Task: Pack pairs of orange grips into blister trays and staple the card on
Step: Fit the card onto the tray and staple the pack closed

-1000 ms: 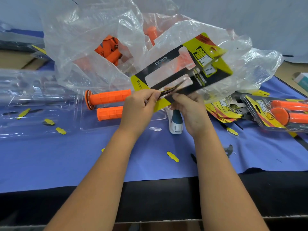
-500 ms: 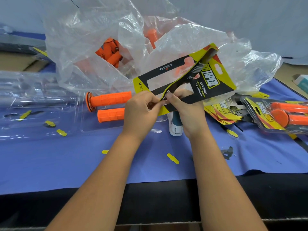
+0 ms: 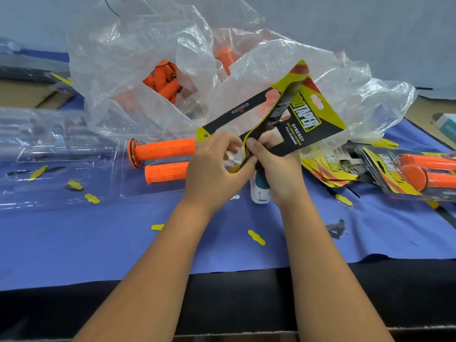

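Here both hands [image 3: 214, 169] [image 3: 278, 166] pinch the "PROTAPER SYNERGY" card [image 3: 306, 124].

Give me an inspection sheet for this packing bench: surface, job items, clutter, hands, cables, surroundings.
Surface: blue cloth over dark bench edge.
Job's things: printed card held up; two orange grips in clear blister tray; bag of grips; stapler partly hidden; packed blister.
Clutter: yellow card punch-outs.
Grippers: left hand and right hand each pinch the card.
Cables: nothing seen.
Surroundings: pale wall.
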Tool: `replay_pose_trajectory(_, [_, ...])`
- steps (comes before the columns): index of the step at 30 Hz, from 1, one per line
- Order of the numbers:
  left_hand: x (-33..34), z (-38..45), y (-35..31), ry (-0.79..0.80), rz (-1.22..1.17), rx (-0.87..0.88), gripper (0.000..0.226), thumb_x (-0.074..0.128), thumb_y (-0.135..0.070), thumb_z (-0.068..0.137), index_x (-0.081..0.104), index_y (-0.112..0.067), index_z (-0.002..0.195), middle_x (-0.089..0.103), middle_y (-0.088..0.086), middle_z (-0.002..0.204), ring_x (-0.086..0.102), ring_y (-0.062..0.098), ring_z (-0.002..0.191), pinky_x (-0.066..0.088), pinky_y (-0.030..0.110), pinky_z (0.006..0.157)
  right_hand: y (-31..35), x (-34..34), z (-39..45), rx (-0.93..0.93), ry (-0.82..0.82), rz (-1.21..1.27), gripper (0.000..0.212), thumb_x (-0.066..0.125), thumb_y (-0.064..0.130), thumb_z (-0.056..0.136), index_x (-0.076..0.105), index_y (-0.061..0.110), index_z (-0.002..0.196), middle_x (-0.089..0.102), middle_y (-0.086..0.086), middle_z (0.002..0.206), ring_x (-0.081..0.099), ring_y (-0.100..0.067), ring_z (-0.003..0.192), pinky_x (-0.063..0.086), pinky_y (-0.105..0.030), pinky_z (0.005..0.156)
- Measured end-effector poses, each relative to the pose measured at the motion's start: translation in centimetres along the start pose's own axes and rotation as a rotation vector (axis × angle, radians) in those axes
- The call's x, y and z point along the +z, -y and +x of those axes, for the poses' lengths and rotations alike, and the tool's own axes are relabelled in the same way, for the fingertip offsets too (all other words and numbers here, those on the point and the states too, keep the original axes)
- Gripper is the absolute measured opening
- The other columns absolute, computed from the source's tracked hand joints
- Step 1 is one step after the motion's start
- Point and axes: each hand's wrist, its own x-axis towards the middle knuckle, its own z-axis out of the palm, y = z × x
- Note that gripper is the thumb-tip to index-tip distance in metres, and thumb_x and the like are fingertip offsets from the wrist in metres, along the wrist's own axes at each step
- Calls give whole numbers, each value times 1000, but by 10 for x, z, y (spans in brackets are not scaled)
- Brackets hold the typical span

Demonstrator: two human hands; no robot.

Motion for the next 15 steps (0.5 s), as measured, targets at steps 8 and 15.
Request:
replay_pose_trajectory(8, [0, 40, -40, 44, -457, -284, 10, 69, -15, 86, 71, -25, 84, 71, -7, 75, 68, 9, 70, 57, 30, 68, 3, 7, -4, -34, 78, -76, 20, 63, -8, 86, 63, 5, 71, 62, -18, 70, 58, -23, 73, 50, -43, 65])
replay_pose_trajectory(15, [-5, 50, -22, -207, -343, -240, 30, 70, -29, 84, 70, -1, 73, 52, 3, 67, 37, 13, 66, 39, 35, 56, 3, 5, -5, -11, -182, -37, 5, 68, 27, 86, 72, 29, 83, 73, 11, 84, 69, -6, 86, 52, -24, 80])
